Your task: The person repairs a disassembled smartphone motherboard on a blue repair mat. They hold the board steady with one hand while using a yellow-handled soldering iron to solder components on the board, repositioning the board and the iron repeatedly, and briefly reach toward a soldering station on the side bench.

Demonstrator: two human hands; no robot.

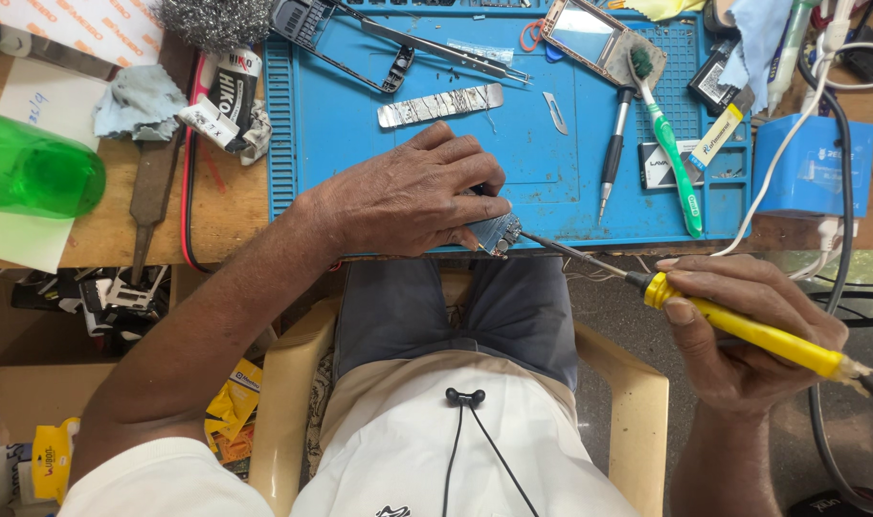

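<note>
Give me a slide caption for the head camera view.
Left hand pins a small circuit board on the blue mat; right hand applies a yellow soldering iron.

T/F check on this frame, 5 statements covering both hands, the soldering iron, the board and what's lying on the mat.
1. The right hand holds a yellow-handled soldering iron. True.
2. The left hand presses a small circuit board at the near edge of the blue mat. True.
3. The iron's tip points away from the board. False: it reaches toward the board, right beside the left fingers.
4. A green toothbrush lies on the mat. True.
5. The green bottle stands on the blue mat. False: it lies on the wooden bench, left of the mat.
</note>
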